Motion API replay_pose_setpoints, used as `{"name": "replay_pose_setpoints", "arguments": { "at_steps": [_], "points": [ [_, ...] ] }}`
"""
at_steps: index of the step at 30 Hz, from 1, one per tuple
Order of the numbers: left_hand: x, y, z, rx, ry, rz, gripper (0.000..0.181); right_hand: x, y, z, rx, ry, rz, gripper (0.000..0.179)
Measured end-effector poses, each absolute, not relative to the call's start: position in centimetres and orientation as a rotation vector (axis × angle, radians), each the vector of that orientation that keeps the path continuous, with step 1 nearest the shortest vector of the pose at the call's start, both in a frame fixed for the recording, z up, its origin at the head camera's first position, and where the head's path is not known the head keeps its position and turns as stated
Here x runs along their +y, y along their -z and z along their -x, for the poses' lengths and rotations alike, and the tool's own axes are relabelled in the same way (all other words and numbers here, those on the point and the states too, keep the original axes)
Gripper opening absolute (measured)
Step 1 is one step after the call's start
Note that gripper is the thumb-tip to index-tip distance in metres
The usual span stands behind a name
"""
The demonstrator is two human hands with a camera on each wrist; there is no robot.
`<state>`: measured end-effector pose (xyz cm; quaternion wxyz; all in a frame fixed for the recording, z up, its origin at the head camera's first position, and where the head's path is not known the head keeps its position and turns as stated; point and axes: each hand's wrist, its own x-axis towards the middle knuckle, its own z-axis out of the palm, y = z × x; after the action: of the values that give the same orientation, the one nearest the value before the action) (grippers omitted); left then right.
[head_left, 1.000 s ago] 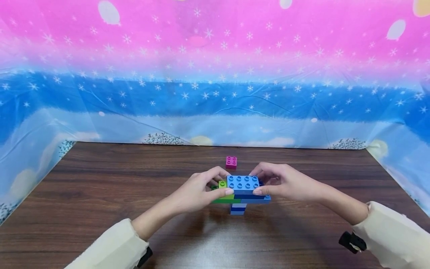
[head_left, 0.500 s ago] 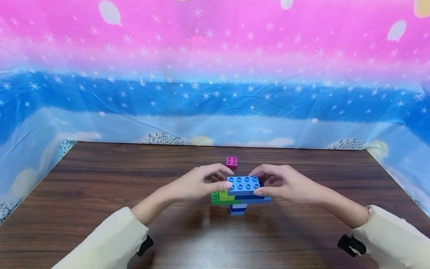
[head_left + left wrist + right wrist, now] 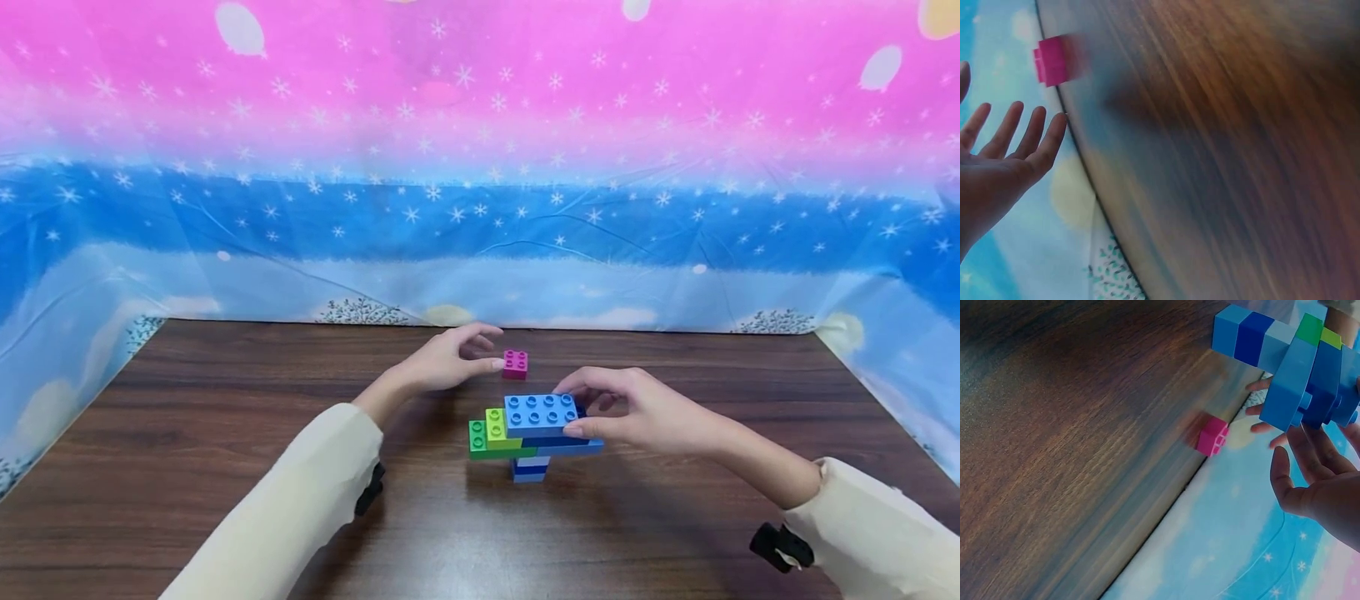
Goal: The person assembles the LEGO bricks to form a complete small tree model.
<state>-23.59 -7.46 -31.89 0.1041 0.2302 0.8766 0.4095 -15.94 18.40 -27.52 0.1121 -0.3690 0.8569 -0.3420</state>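
Note:
A stack of toy building bricks stands on a narrow column in blue and pale shades. Green and blue bricks spread out over the column, with a light-green brick at the left and a light-blue brick with two rows of studs on top. My right hand pinches the right end of the stack between thumb and fingers. Behind it on the table lies a small pink brick. My left hand reaches beside this brick, thumb tip right at its left side. In the left wrist view its fingers are spread.
The brown wood-grain table ends at the back against a pink and blue snowflake-print cloth, which also rises at both sides. A black strap is on the right sleeve.
My left hand has let go of the brick stack and moved away, up to the left side of the pink brick. My right hand stays on the stack's right end.

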Motion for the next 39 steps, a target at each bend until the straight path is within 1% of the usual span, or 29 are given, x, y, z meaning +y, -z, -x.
{"name": "replay_pose_setpoints", "arguments": {
  "at_steps": [5, 11, 14, 19, 23, 30, 34, 39],
  "points": [
    [-6.3, 33.1, 24.8, 2.626, -1.163, -0.635, 0.054, 18.4, 27.6, 15.9, 2.51, 1.015, 1.096, 0.032],
    [-5.0, 33.7, 25.3, 2.673, -1.052, -0.602, 0.054, 18.4, 27.7, 15.9, 2.516, 1.022, 1.098, 0.031],
    [-4.8, 33.8, 25.4, 2.712, -0.981, -0.605, 0.049, 18.3, 27.7, 15.9, 2.513, 1.027, 1.098, 0.032],
    [-5.1, 34.1, 25.4, 2.757, -0.929, -0.602, 0.035, 18.3, 27.7, 15.9, 2.514, 1.024, 1.089, 0.032],
    [-5.8, 34.3, 25.3, 2.738, -0.946, -0.574, 0.032, 18.3, 27.7, 15.9, 2.521, 1.014, 1.092, 0.032],
    [-7.2, 33.2, 25.0, 2.756, -0.887, -0.562, 0.029, 18.4, 27.7, 15.9, 2.527, 1.009, 1.081, 0.032],
    [-7.9, 31.8, 24.5, 2.768, -0.893, -0.579, 0.029, 18.5, 27.7, 15.9, 2.521, 1.017, 1.069, 0.032],
    [-8.4, 29.8, 23.7, 2.74, -1.019, -0.669, 0.025, 18.5, 27.8, 16.0, 2.513, 1.03, 1.09, 0.033]
  ]
}}
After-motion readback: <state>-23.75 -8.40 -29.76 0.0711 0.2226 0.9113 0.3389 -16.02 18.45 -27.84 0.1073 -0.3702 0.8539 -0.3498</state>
